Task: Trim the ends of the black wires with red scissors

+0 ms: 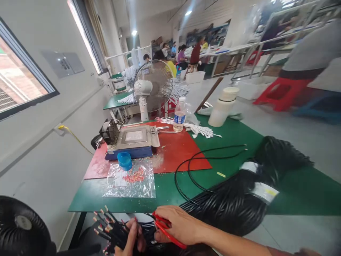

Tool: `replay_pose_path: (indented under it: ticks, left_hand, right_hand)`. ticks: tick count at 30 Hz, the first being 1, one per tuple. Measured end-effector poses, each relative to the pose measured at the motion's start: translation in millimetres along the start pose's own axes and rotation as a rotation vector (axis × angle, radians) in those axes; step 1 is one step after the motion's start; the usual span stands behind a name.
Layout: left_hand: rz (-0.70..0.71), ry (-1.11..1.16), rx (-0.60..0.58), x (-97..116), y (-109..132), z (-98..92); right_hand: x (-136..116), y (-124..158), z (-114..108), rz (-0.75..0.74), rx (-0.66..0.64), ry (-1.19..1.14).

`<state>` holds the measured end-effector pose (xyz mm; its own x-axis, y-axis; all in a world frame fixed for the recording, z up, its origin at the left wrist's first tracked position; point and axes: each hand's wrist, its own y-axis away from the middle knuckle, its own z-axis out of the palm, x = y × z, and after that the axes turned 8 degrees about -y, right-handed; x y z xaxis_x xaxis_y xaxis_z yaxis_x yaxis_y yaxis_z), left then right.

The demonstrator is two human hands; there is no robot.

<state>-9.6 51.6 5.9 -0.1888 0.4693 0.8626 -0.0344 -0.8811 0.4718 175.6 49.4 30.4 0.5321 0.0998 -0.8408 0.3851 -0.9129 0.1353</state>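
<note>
Nearby, cable bundle (black) crowds hands.

Both hands curl closed, left hand low, right hand beside it.

The green table top looks matt and smooth, the red mat at its left edge equally dull. The clear plastic bag near the front edge is glossy and crinkled. The black cable bundle has shiny plastic sheathing. The water bottle is clear plastic.
</note>
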Motion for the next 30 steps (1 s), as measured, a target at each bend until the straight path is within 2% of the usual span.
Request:
replay_pose_path:
  ticks: [2,5,11,20,25,28,30]
  left_hand:
    - [0.019,0.051,-0.01,1.6,-2.5,4.8]
    - [0.043,0.04,0.051,2.1,-2.0,10.2]
    - [0.06,-0.034,0.057,-0.4,-7.8,10.7]
    - [0.029,-0.057,0.082,6.2,-19.7,18.2]
    - [0.016,-0.103,0.036,5.0,-33.2,18.0]
    - [0.021,-0.143,-0.004,4.2,-36.9,16.2]
    - [0.04,-0.147,-0.025,3.7,-35.8,14.4]
  right_hand:
    - [1.3,0.0,4.2,-0.002,-0.023,0.018]
    - [2.2,-5.3,7.2,-0.005,-0.042,0.039]
    - [-1.2,-13.3,-3.6,0.036,-0.089,0.034]
    - [-0.6,-20.6,-16.7,0.058,-0.066,-0.019]
    - [9.2,-26.1,-16.4,0.066,0.008,0.004]
    - [15.5,-29.0,-14.3,0.11,0.041,-0.114]
    - [16.8,-31.3,-12.2,0.14,0.046,-0.306]
